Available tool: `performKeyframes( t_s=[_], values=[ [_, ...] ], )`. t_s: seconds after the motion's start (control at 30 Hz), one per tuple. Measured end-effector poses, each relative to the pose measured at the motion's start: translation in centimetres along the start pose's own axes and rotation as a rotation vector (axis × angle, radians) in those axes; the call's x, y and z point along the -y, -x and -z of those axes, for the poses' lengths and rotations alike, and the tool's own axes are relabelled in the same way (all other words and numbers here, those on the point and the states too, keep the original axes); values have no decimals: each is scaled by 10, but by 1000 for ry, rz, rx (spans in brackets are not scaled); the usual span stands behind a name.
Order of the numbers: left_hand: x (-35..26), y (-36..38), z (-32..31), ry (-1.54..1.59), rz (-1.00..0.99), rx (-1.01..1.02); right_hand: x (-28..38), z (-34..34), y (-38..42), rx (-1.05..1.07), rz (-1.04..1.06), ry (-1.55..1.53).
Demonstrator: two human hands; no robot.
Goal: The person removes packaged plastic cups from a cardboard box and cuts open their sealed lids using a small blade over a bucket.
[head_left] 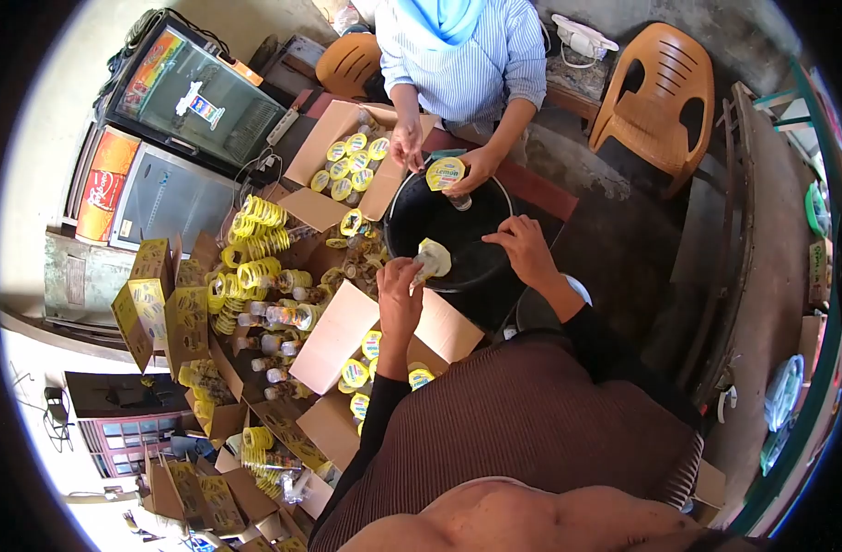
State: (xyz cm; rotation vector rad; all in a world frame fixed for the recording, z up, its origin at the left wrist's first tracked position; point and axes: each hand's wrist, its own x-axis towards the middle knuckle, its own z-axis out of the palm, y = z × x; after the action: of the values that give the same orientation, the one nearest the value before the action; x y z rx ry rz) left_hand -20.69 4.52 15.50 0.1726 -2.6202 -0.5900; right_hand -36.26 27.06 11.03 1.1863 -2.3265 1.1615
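Observation:
My left hand pinches a torn, pale yellow-and-white lid above the near left rim of a black tub. Over the tub's right side is my right hand, its fingers drawn together; whether anything small is between them is too small to tell. Across the tub, a co-worker in a striped shirt holds a cup with a yellow lemon lid over the far rim. Below my left forearm, an open carton holds several yellow-lidded cups.
Another open carton of lidded cups stands beyond the tub. Stacks of yellow rings and plastic bottles lie to the left, near more cartons. An orange chair stands at the back right, a glass-door fridge at the back left.

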Motion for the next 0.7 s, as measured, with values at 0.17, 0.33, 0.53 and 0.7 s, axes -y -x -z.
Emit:
performKeyframes(
  t_s=[0.17, 0.33, 0.53, 0.7],
  values=[
    [1, 1, 3, 6, 21, 55, 2, -9, 8, 19, 13, -33],
    [-7, 4, 10, -10, 40, 31, 9, -12, 18, 124, -3, -36],
    [1, 12, 3, 47, -4, -10, 5, -19, 23, 112, 18, -38],
    [-5, 9, 4, 195, 77, -107, 4, -18, 20, 107, 23, -41]
  ],
)
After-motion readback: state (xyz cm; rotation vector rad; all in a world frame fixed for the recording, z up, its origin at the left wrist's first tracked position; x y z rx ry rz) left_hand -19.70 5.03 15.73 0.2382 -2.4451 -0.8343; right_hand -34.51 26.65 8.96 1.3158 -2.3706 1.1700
